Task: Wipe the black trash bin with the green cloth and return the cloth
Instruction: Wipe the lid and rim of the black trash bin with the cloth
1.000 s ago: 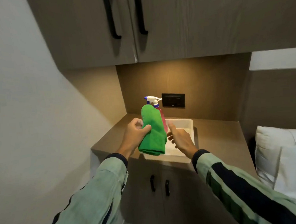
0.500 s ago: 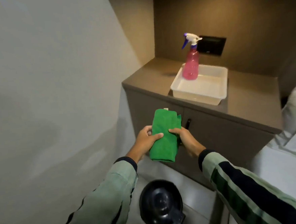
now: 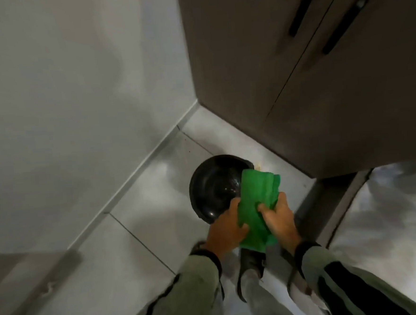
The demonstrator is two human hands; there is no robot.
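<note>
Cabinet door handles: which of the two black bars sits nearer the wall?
The left black bar handle on the brown cabinet door; the other black bar handle lies farther right.

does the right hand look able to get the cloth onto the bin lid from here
Probably yes. The right hand and left hand hold the green cloth directly over the black trash bin, with nothing visible between them.

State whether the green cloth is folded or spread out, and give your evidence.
Folded. The green cloth shows stacked layered edges at its far end, held as a narrow pad by the left hand and right hand.

Pale wall (image 3: 62, 98), glossy grey floor tiles (image 3: 142, 216), brown two-door cabinet (image 3: 295, 77).
</note>
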